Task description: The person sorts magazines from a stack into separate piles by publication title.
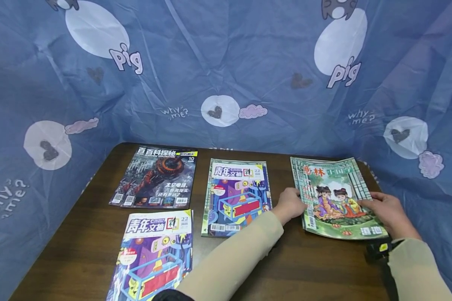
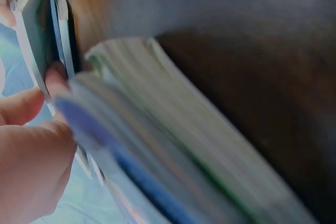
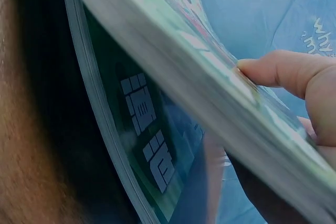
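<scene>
A green magazine (image 1: 335, 200) with two cartoon children on its cover lies at the right of the table, on top of another green one. My right hand (image 1: 391, 213) pinches its right edge, thumb on the cover. In the right wrist view the upper magazine (image 3: 157, 61) is raised off the lower magazine (image 3: 144, 124), leaving a gap. At the left edge, my left hand (image 1: 291, 205) holds the upper magazine between thumb and a finger tucked beneath it; the left wrist view shows the thumb (image 2: 23, 106) at that edge.
A purple magazine (image 1: 239, 196) lies on a green-edged one in the middle. Another purple magazine (image 1: 154, 255) is at front left, below two overlapping dark magazines (image 1: 158, 175). A blue patterned cloth (image 1: 226, 71) hangs around the brown table (image 1: 316, 267).
</scene>
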`<state>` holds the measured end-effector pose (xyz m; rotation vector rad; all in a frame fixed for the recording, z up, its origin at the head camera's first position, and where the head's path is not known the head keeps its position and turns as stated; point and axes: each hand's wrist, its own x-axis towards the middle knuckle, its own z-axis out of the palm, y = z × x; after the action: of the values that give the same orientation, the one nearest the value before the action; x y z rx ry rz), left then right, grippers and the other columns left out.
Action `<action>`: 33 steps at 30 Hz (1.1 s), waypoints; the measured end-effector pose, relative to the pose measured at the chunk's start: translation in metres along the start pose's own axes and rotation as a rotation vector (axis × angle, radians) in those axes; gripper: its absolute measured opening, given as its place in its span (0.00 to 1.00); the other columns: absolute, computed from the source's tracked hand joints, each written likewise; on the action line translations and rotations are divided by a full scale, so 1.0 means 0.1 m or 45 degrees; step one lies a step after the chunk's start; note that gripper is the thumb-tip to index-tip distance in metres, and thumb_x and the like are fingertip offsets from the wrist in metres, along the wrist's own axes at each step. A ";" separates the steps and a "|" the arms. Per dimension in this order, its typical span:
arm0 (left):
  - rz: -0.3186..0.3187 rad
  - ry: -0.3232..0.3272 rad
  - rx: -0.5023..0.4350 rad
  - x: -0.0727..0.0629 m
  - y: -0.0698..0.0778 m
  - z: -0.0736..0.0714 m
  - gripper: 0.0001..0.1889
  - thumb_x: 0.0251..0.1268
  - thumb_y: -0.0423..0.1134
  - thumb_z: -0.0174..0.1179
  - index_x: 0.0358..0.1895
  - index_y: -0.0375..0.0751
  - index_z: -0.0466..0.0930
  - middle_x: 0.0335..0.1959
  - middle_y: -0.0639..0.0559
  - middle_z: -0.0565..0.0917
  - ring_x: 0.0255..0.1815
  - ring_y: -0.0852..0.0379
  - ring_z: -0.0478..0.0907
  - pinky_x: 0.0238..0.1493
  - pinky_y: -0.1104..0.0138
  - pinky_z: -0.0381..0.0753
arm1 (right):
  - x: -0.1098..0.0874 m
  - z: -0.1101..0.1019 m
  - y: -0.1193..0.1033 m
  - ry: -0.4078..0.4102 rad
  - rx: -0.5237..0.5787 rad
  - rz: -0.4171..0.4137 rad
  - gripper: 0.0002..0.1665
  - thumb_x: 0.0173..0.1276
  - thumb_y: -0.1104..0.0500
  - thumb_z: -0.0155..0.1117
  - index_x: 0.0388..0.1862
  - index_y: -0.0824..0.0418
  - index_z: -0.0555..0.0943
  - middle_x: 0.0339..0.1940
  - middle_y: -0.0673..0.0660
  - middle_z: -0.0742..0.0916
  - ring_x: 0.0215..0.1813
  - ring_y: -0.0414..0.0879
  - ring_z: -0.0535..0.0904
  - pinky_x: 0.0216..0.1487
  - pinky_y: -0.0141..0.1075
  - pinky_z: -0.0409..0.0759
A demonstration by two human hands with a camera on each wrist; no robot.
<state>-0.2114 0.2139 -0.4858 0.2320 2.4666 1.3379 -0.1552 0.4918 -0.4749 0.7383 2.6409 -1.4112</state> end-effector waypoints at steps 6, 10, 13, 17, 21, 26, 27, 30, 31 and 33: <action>0.009 0.002 0.059 0.00 0.00 0.02 0.12 0.59 0.36 0.74 0.45 0.38 0.87 0.37 0.52 0.83 0.42 0.55 0.77 0.44 0.68 0.79 | 0.01 -0.01 0.02 0.003 -0.032 0.030 0.50 0.72 0.49 0.66 0.75 0.81 0.56 0.64 0.77 0.72 0.37 0.41 0.79 0.35 0.38 0.84; 0.005 -0.006 0.042 0.02 -0.01 0.02 0.12 0.59 0.35 0.74 0.45 0.37 0.87 0.34 0.52 0.83 0.38 0.56 0.76 0.42 0.68 0.79 | 0.03 -0.02 0.04 -0.003 -0.053 0.029 0.50 0.72 0.49 0.67 0.75 0.82 0.55 0.65 0.78 0.71 0.37 0.40 0.78 0.35 0.37 0.83; 0.011 -0.005 0.031 0.04 -0.03 0.03 0.10 0.59 0.34 0.73 0.42 0.36 0.87 0.31 0.52 0.81 0.33 0.57 0.75 0.38 0.68 0.79 | 0.04 -0.02 0.05 -0.007 -0.045 0.004 0.50 0.72 0.49 0.66 0.74 0.83 0.55 0.64 0.78 0.72 0.36 0.40 0.79 0.35 0.38 0.84; 0.015 -0.002 0.060 0.06 -0.03 0.03 0.08 0.59 0.34 0.73 0.39 0.36 0.86 0.29 0.52 0.80 0.32 0.56 0.74 0.37 0.67 0.79 | 0.04 -0.02 0.05 -0.013 -0.043 0.001 0.51 0.72 0.48 0.66 0.74 0.83 0.56 0.63 0.79 0.72 0.35 0.40 0.80 0.35 0.40 0.85; 0.006 0.004 0.088 0.06 -0.03 0.03 0.14 0.59 0.35 0.73 0.47 0.35 0.86 0.37 0.50 0.84 0.39 0.56 0.77 0.44 0.67 0.80 | 0.03 -0.03 0.04 -0.018 -0.061 0.025 0.52 0.72 0.47 0.66 0.74 0.83 0.55 0.65 0.79 0.70 0.35 0.41 0.79 0.35 0.40 0.85; 0.006 0.007 0.089 0.03 -0.01 0.02 0.12 0.58 0.34 0.72 0.44 0.35 0.86 0.35 0.49 0.83 0.39 0.55 0.77 0.43 0.67 0.80 | 0.03 -0.03 0.06 0.011 -0.041 0.043 0.51 0.71 0.48 0.67 0.74 0.82 0.57 0.64 0.79 0.71 0.33 0.41 0.80 0.33 0.40 0.85; 0.007 0.007 0.089 0.03 -0.01 0.02 0.10 0.58 0.34 0.72 0.41 0.35 0.86 0.33 0.50 0.82 0.36 0.55 0.76 0.40 0.67 0.79 | 0.04 -0.02 0.06 0.014 -0.034 0.043 0.50 0.71 0.48 0.67 0.74 0.82 0.57 0.62 0.78 0.72 0.33 0.41 0.80 0.33 0.40 0.85; 0.015 0.009 0.094 0.02 -0.01 0.01 0.06 0.57 0.33 0.72 0.31 0.38 0.83 0.25 0.51 0.78 0.30 0.54 0.73 0.33 0.67 0.76 | 0.05 -0.01 0.07 0.010 0.000 0.036 0.49 0.71 0.49 0.67 0.73 0.82 0.58 0.56 0.74 0.77 0.31 0.42 0.82 0.32 0.41 0.85; 0.019 0.010 0.095 0.02 -0.01 0.01 0.07 0.57 0.33 0.72 0.29 0.38 0.82 0.24 0.51 0.77 0.29 0.54 0.72 0.32 0.67 0.75 | 0.06 -0.01 0.07 0.005 0.009 0.035 0.48 0.71 0.50 0.67 0.73 0.82 0.58 0.54 0.73 0.78 0.31 0.42 0.82 0.32 0.42 0.85; 0.031 0.010 0.100 0.02 -0.01 0.01 0.08 0.56 0.33 0.72 0.26 0.39 0.80 0.22 0.51 0.75 0.26 0.54 0.71 0.29 0.67 0.74 | 0.06 -0.02 0.08 0.002 0.025 0.040 0.48 0.71 0.50 0.67 0.73 0.82 0.58 0.52 0.71 0.80 0.31 0.43 0.82 0.33 0.42 0.86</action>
<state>-0.2129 0.2149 -0.4874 0.2768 2.5330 1.2553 -0.1566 0.4992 -0.4820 0.7795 2.6081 -1.4316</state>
